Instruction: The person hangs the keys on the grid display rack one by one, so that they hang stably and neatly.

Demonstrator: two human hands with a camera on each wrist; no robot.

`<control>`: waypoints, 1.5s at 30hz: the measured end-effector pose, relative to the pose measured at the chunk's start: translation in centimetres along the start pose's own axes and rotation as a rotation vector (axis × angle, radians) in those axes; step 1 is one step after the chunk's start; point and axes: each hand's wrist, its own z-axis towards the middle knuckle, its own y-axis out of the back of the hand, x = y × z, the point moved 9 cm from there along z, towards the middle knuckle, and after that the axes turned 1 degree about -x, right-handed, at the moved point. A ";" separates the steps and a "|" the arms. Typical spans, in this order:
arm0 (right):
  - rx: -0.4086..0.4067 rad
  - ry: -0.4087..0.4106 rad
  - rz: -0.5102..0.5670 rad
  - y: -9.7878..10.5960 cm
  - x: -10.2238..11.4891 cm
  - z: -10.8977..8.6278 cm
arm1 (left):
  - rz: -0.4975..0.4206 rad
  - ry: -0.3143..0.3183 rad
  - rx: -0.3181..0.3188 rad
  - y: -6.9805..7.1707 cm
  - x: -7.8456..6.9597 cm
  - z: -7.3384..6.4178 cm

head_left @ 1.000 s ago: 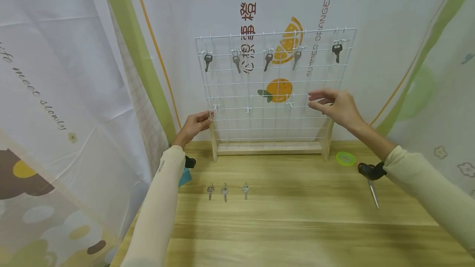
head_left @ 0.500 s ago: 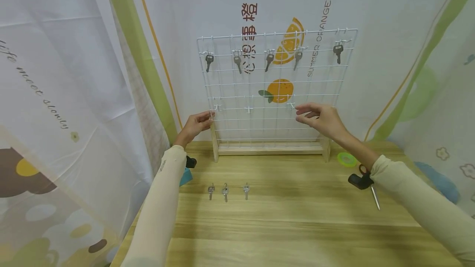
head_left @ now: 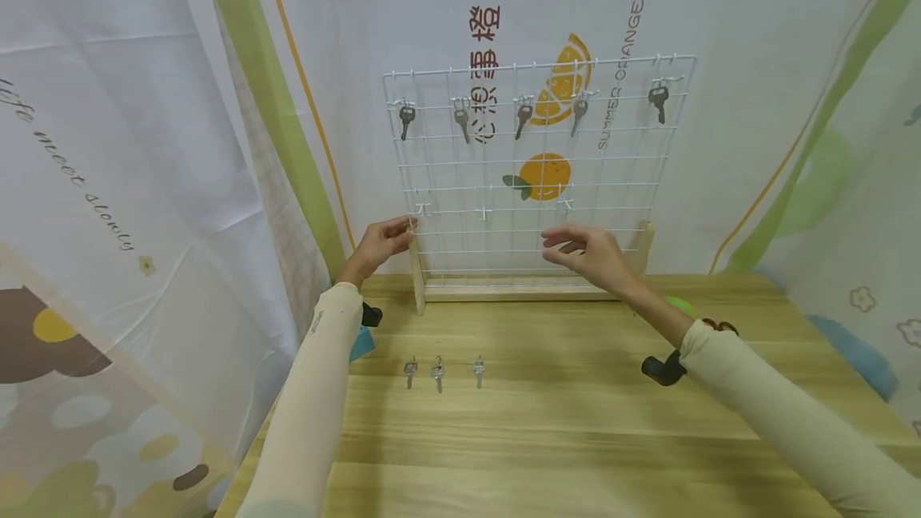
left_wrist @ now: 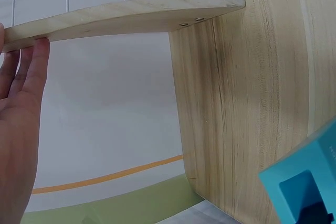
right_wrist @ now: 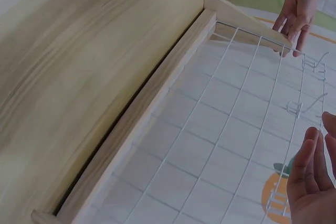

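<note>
A white wire grid rack [head_left: 460,162] on a wooden base stands at the back of the table. My left hand [head_left: 383,245] holds its left wooden side piece [left_wrist: 126,17], fingers against one face and thumb at the other. In front of the lower grid is my right hand [head_left: 586,253], fingers loosely bent and nothing between them. Small white hooks sit on the grid's middle row, one being the hook [head_left: 566,205] just above the right hand. Several keys hang from the top row, such as the key [head_left: 658,102] at far right. Three silver keys [head_left: 438,374] lie on the table.
A blue box [left_wrist: 302,179] rests on the table near the left wrist. Green tape [head_left: 679,305] and red-handled scissors [head_left: 722,326] are partly hidden behind the right forearm. A printed curtain [head_left: 345,6] hangs close behind the rack.
My right hand has moved left and down across the front of the grid, from its right side to below the right-hand lower hook. My left hand stays in place.
</note>
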 end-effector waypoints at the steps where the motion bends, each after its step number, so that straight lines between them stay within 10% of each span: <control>1: 0.007 -0.006 0.007 -0.4 -0.1 0.0 | 0.004 0.000 0.002 0.0 0.0 0.0; 45: 0.291 -0.049 0.230 -19.3 2.1 -1.4 | -0.005 0.006 -0.014 0.2 0.5 0.3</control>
